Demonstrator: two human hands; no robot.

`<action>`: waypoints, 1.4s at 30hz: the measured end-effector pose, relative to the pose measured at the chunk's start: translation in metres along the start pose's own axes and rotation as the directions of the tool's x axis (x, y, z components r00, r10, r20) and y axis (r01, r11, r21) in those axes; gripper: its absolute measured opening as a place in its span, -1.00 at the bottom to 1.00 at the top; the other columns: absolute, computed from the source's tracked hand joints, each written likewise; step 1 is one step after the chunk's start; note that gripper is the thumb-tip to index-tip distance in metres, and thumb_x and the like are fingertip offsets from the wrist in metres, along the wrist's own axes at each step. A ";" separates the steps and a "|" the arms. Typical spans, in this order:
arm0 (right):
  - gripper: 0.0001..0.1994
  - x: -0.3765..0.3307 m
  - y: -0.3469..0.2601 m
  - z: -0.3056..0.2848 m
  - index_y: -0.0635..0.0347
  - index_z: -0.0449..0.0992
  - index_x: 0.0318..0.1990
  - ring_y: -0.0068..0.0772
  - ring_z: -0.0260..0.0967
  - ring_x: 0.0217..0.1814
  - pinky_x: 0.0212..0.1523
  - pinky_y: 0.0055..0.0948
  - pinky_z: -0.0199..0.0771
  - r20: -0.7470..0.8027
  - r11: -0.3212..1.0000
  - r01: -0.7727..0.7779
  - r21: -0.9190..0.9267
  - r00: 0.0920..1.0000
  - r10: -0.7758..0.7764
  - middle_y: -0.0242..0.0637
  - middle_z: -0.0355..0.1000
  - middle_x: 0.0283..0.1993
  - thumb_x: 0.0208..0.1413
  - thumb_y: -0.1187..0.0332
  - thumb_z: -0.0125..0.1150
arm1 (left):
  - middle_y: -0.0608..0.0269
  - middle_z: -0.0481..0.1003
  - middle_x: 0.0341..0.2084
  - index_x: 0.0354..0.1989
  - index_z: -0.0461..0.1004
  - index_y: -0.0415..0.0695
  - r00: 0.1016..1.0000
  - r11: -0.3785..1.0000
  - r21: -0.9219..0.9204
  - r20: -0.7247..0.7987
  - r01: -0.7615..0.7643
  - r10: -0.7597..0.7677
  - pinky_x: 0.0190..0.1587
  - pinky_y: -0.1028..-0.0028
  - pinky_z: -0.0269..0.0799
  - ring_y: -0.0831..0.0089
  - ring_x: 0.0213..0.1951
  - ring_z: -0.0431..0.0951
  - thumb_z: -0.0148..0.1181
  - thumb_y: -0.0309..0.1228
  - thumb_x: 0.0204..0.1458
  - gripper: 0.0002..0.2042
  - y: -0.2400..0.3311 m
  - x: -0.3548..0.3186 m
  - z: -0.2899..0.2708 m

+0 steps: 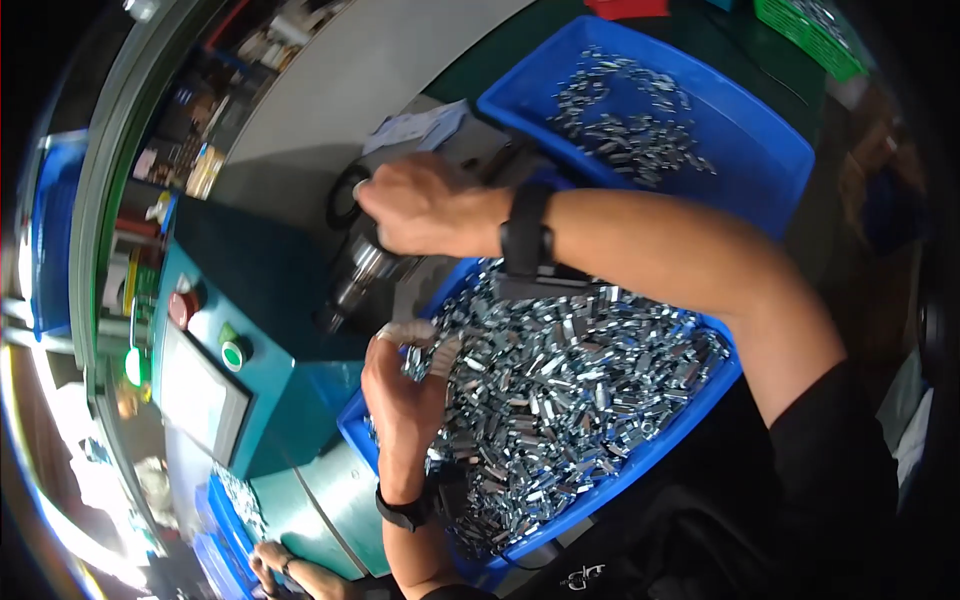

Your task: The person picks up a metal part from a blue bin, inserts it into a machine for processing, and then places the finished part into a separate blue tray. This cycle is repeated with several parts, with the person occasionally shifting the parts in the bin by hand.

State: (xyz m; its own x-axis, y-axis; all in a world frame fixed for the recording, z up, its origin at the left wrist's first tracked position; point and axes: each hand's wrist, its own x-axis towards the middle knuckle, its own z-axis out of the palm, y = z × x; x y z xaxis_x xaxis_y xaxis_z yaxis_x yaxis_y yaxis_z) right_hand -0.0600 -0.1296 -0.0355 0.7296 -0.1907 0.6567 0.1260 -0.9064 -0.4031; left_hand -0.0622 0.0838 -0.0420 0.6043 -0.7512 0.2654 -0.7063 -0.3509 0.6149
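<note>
Blue bin (700, 395) of shiny metal clips (560, 400); left hand (405, 385) seemingly pinching some, right hand (430, 205) gripping machine.

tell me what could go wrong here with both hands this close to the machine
1. The left hand holds small metal pieces right below the machine's shiny metal head; fingers could get pinched there.
2. The right hand rests on top of the machine, its forearm crossing over the full blue bin; a sweep might spill the piled metal parts.
3. Pieces held loosely in the fingers could drop.
</note>
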 end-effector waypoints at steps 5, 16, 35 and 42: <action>-0.78 -0.012 0.044 -0.024 0.28 0.42 -0.51 0.10 0.42 -0.34 -0.29 -0.03 0.38 -0.170 0.977 0.127 -0.170 0.973 -0.156 0.01 0.41 -0.47 -0.22 0.29 0.19 | 0.28 0.49 -0.52 -0.41 0.45 -0.15 0.999 0.994 0.109 -0.052 0.013 -0.008 -0.31 0.48 0.32 0.41 -0.44 0.44 0.41 -0.44 -0.18 -0.78 0.009 0.001 -0.006; -0.69 -0.051 0.093 -0.166 0.31 0.54 -0.50 -0.18 0.50 -0.51 -0.40 -0.25 0.48 0.208 0.570 -0.654 -0.497 0.547 0.810 -0.11 0.49 -0.53 -0.13 0.17 0.26 | 0.38 0.53 -0.53 -0.40 0.52 -0.18 0.998 0.999 -0.034 -0.045 -0.038 0.037 -0.34 0.58 0.23 0.62 -0.47 0.34 0.36 -0.46 -0.13 -0.85 0.020 0.007 -0.009; -0.78 -0.059 0.058 -0.084 0.27 0.53 -0.50 -0.07 0.47 -0.49 -0.41 -0.22 0.42 0.098 0.929 -0.336 0.157 0.941 0.324 -0.10 0.46 -0.58 -0.09 0.26 0.28 | 0.02 0.45 -0.46 -0.53 0.40 -0.26 0.921 0.809 0.487 -0.024 -0.330 0.390 -0.21 0.17 0.30 0.04 -0.27 0.42 0.10 -0.60 -0.26 -0.93 0.002 0.129 0.007; -0.79 -0.060 0.062 -0.081 0.28 0.53 -0.50 -0.10 0.46 -0.52 -0.45 -0.24 0.41 0.074 0.962 -0.217 0.167 0.975 0.207 -0.11 0.45 -0.60 -0.09 0.28 0.29 | 0.04 0.44 -0.44 -0.53 0.39 -0.26 0.942 0.787 0.544 0.014 -0.290 0.337 -0.12 0.16 0.27 0.05 -0.22 0.40 0.08 -0.62 -0.35 -0.87 0.009 0.124 0.004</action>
State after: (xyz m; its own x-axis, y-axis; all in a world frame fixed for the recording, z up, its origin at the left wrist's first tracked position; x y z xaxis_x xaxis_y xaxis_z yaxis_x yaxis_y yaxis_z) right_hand -0.1506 -0.2047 -0.0483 0.7874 -0.3463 0.5100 0.0751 -0.7673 -0.6369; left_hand 0.0045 -0.0151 -0.0064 0.3260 -0.8333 0.4464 -0.9318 -0.3630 0.0029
